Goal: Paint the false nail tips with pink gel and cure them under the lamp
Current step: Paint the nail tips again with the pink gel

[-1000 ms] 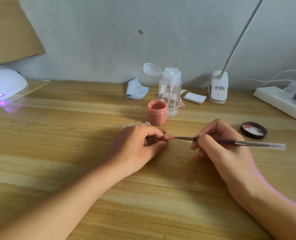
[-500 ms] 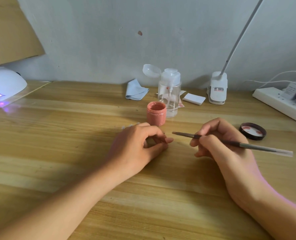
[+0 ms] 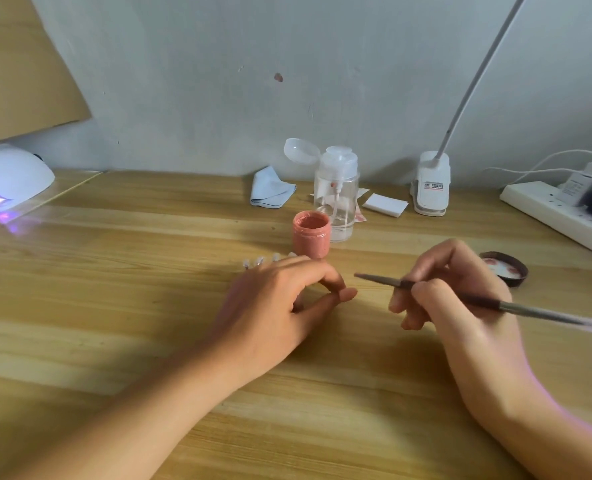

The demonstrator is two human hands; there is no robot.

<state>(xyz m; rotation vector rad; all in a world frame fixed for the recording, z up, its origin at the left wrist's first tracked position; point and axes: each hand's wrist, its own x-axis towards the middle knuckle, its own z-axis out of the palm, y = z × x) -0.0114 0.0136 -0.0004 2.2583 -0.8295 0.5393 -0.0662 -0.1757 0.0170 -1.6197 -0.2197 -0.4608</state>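
The left grip (image 3: pixel 277 303) rests on the worktop (image 3: pixel 114 289) with its fingers curled, thumb and forefinger pinching what looks like a small pink nail tip (image 3: pixel 349 293), though it is too small to tell plainly. The right grip (image 3: pixel 460 299) is closed round a thin brush (image 3: pixel 377 278), held like a pen; the bristle end points at the left thumb and stands just apart from it. Behind the left knuckles lies a short row of clear nail tips (image 3: pixel 258 262). Just beyond them stands the open jar of pink gel (image 3: pixel 311 233), with a clear pump bottle (image 3: pixel 336 192) close behind it. The jar's lid (image 3: pixel 504 268) lies upside down near the right grip. The curing lamp (image 3: pixel 10 178) glows purple at the far left edge.
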